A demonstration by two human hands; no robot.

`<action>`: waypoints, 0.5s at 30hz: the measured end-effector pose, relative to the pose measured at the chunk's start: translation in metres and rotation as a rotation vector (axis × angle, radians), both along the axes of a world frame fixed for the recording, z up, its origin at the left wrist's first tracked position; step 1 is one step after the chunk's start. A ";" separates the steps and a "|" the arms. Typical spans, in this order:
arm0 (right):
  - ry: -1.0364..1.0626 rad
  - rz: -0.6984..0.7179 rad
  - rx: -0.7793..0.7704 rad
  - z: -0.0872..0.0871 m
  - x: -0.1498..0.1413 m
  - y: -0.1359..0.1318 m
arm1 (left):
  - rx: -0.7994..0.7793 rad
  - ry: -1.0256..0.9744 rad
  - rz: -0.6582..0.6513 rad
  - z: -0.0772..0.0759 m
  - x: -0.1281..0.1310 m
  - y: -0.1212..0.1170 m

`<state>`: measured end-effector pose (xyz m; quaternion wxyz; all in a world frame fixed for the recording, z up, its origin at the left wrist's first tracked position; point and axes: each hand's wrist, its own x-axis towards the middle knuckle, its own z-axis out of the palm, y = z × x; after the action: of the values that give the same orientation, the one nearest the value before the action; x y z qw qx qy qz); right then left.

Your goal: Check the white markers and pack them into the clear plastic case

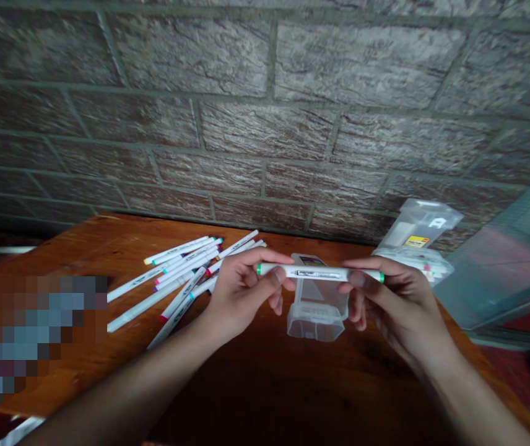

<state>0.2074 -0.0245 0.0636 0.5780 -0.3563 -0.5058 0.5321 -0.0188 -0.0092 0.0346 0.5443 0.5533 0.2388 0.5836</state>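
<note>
A white marker (321,273) with green ends is held level in front of me, its printed label facing up at me. My left hand (251,282) pinches it near the left end between thumb and fingers. Close to the other end, my right hand (386,294) grips it the same way. Behind and below the marker, a clear plastic case (318,310) lies on the wooden table. Left of my left hand, several white markers (186,260) with coloured ends lie in a loose heap, partly hidden by that hand and forearm.
At the table's back right stands another clear plastic case (420,226) with a yellow label, beside a clear container of markers (436,267). A stone-block wall (265,136) rises behind the wooden table (246,384). A glass panel (501,260) is at the right. The lower left is pixelated.
</note>
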 end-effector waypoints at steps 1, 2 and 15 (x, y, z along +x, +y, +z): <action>-0.003 -0.006 0.002 0.000 -0.001 0.000 | -0.005 0.006 0.002 0.001 0.000 0.000; -0.006 -0.008 0.005 0.000 -0.001 0.000 | -0.012 0.011 0.003 0.001 0.000 0.000; -0.009 0.036 0.035 0.000 0.003 0.006 | -0.055 -0.070 -0.017 0.004 0.001 0.000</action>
<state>0.2108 -0.0188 0.0640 0.5723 -0.3393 -0.5239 0.5320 -0.0179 -0.0095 0.0387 0.5723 0.5194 0.2306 0.5913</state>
